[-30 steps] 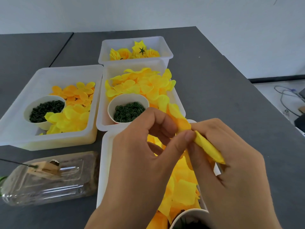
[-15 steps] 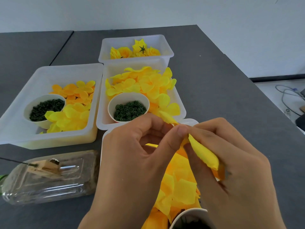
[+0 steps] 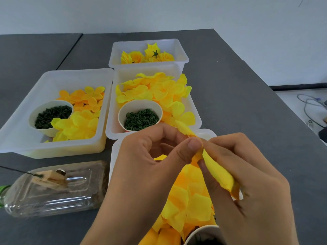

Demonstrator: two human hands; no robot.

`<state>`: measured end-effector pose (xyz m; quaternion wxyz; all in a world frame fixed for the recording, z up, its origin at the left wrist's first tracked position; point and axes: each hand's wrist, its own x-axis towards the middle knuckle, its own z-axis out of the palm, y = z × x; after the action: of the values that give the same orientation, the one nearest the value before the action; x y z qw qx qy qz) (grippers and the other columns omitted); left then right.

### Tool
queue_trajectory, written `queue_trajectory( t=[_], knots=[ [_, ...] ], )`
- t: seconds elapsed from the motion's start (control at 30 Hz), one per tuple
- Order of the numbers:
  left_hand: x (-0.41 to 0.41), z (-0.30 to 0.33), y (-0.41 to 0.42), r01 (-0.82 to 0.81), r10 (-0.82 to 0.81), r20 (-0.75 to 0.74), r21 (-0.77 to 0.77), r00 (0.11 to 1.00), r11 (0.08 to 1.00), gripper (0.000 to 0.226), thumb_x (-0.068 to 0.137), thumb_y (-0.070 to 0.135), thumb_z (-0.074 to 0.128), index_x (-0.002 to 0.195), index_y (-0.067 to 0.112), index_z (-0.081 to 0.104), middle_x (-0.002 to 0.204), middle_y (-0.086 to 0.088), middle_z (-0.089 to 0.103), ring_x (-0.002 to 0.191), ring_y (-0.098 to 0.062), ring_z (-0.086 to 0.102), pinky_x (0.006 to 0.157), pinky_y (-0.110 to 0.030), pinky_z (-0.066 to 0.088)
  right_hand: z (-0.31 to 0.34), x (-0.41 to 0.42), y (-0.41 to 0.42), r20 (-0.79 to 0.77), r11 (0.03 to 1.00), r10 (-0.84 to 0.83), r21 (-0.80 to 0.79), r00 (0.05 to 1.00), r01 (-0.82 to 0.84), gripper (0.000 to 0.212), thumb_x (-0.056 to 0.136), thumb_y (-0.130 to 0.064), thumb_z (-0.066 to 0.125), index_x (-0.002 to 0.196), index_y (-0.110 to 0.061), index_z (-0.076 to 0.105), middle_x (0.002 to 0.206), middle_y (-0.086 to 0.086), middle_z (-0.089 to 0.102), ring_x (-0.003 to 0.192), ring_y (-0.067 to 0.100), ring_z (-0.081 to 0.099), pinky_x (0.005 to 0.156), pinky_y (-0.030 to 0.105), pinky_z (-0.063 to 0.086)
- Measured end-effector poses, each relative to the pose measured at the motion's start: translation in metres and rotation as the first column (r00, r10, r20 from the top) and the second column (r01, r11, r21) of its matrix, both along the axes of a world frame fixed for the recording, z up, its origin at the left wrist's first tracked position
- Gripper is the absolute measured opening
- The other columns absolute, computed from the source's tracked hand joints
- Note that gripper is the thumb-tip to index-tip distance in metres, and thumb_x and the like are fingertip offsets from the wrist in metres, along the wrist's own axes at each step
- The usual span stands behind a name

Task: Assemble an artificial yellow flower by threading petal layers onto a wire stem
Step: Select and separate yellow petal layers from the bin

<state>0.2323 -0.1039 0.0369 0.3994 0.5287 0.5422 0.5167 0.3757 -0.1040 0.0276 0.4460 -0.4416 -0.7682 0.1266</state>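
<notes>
Both hands hold one folded yellow petal layer (image 3: 218,171) above the nearest white tray (image 3: 113,154), which is full of loose yellow petals (image 3: 191,202). My left hand (image 3: 148,174) pinches the layer's upper end between thumb and fingers. My right hand (image 3: 253,188) curls around its lower part. A thin dark wire stem (image 3: 16,171) lies at the left, clamped in a wooden clothespin (image 3: 50,177) on a clear plastic bottle (image 3: 53,190).
Three more white trays stand behind: one with orange-yellow petals and a cup of dark green parts (image 3: 51,116), one with yellow petals and a cup of green rings (image 3: 140,118), one with finished flowers (image 3: 148,55). The dark table's right edge (image 3: 283,96) drops to the floor.
The camera view has shifted slightly and the hands sit a little lower. My fingers have worked along the folded petal layer, whose tip now pokes out above my left thumb.
</notes>
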Motion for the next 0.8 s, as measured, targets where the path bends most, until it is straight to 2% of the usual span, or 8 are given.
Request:
queue_trajectory(
  t=[0.13,0.3,0.37,0.43,0.53,0.63,0.73,0.8],
  knots=[
    [0.002,-0.005,0.002,0.033,-0.024,0.135,-0.065,0.991,0.997,0.028,0.064,0.052,0.073,0.076,0.027,0.073,0.075,0.000,0.073,0.073,-0.012,0.067,0.059,-0.024,0.055,-0.006,-0.002,-0.001,0.040,0.999,-0.044,0.010,0.998,0.044,0.034,0.075,-0.007,0.068,0.107,-0.019,0.070,0.090,-0.006,0.058,0.076,0.006,0.054,0.063,0.011,0.042],
    [0.008,-0.008,0.002,-0.042,0.048,0.092,-0.063,0.995,0.997,0.017,0.073,0.041,0.068,0.079,0.025,0.074,0.080,0.004,0.074,0.083,-0.013,0.070,0.076,-0.039,0.058,-0.012,-0.006,0.001,0.112,0.993,-0.103,0.065,0.988,0.096,0.023,0.089,-0.013,0.060,0.109,-0.008,0.071,0.088,0.002,0.057,0.067,0.016,0.052,0.061,0.017,0.039],
    [0.009,-0.008,0.002,-0.075,0.077,0.039,-0.059,0.996,0.995,0.018,0.075,0.042,0.065,0.080,0.027,0.073,0.082,0.008,0.074,0.084,-0.007,0.069,0.078,-0.039,0.057,-0.012,-0.007,0.004,0.144,0.991,-0.126,0.070,0.982,0.117,0.032,0.095,-0.023,0.047,0.108,-0.006,0.071,0.087,0.006,0.056,0.065,0.020,0.051,0.059,0.020,0.037],
    [0.008,-0.009,0.005,-0.062,0.067,0.052,-0.083,0.996,0.995,0.019,0.075,0.041,0.063,0.082,0.026,0.073,0.083,0.008,0.074,0.086,-0.009,0.069,0.079,-0.040,0.058,-0.013,-0.007,0.007,0.196,0.987,-0.140,0.102,0.971,0.122,0.032,0.091,-0.018,0.048,0.111,-0.004,0.070,0.089,0.008,0.057,0.065,0.021,0.047,0.058,0.020,0.034],
    [0.010,-0.015,0.009,-0.032,0.046,0.116,-0.124,0.992,0.992,0.021,0.075,0.039,0.061,0.080,0.022,0.074,0.081,0.000,0.073,0.085,-0.017,0.069,0.071,-0.037,0.060,-0.018,-0.003,0.012,0.293,0.982,-0.169,0.128,0.941,0.137,0.035,0.081,-0.006,0.059,0.114,-0.005,0.069,0.092,0.012,0.058,0.072,0.018,0.039,0.056,0.015,0.024],
    [0.014,-0.021,0.012,-0.032,0.050,0.137,-0.132,0.989,0.991,0.023,0.077,0.035,0.055,0.078,0.018,0.071,0.077,-0.013,0.066,0.070,-0.021,0.060,0.061,-0.038,0.055,-0.025,-0.001,0.017,0.352,0.989,-0.119,0.119,0.928,0.082,0.039,0.087,-0.011,0.051,0.123,-0.009,0.064,0.099,0.011,0.059,0.082,0.015,0.036,0.063,0.012,0.026],
    [0.014,-0.024,0.013,-0.051,0.066,0.159,-0.093,0.985,0.994,0.022,0.079,0.029,0.051,0.075,0.014,0.067,0.066,-0.013,0.059,0.061,-0.014,0.048,0.054,-0.032,0.044,-0.028,0.003,0.016,0.231,0.994,0.103,-0.063,0.968,-0.090,0.051,0.087,-0.038,0.051,0.134,-0.019,0.054,0.119,-0.006,0.056,0.100,0.004,0.045,0.081,0.010,0.039],
    [0.011,-0.024,0.013,-0.066,0.067,0.070,-0.021,0.995,0.998,0.017,0.080,0.026,0.051,0.070,0.016,0.062,0.057,0.004,0.051,0.055,-0.006,0.040,0.049,-0.022,0.036,-0.022,0.005,0.016,-0.078,0.917,0.263,-0.291,0.962,-0.274,0.062,0.084,-0.062,0.050,0.134,-0.025,0.055,0.127,-0.016,0.056,0.117,0.004,0.053,0.090,0.009,0.041]
  ],
)
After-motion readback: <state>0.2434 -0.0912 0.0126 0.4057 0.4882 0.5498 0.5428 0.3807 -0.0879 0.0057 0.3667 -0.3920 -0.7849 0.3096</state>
